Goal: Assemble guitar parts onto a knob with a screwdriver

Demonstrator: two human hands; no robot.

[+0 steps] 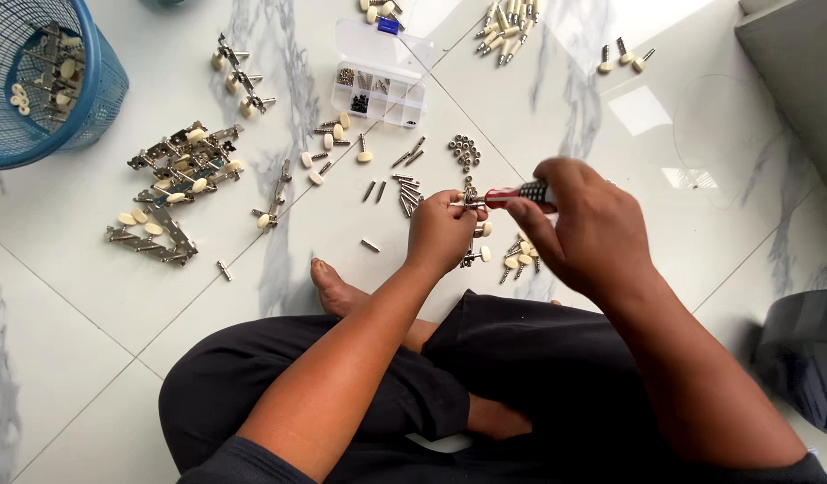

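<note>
My left hand point(440, 233) is closed around a small metal tuner part with a cream knob point(483, 230) that sticks out at its right. My right hand point(585, 224) grips a screwdriver with a red and black handle point(519, 194), its tip pointing left into the part at my left fingertips. Both hands hover above the white marble floor, over a few more cream-knobbed pegs point(519, 257). I sit cross-legged, one bare foot point(335, 287) below my left hand.
A clear plastic compartment box point(382, 79) stands open at the top centre. Metal tuner plates with cream knobs point(182, 163) lie at the left, loose pins point(408, 193) and nuts point(465, 151) in the middle. A blue basket point(51, 85) holds more parts at top left.
</note>
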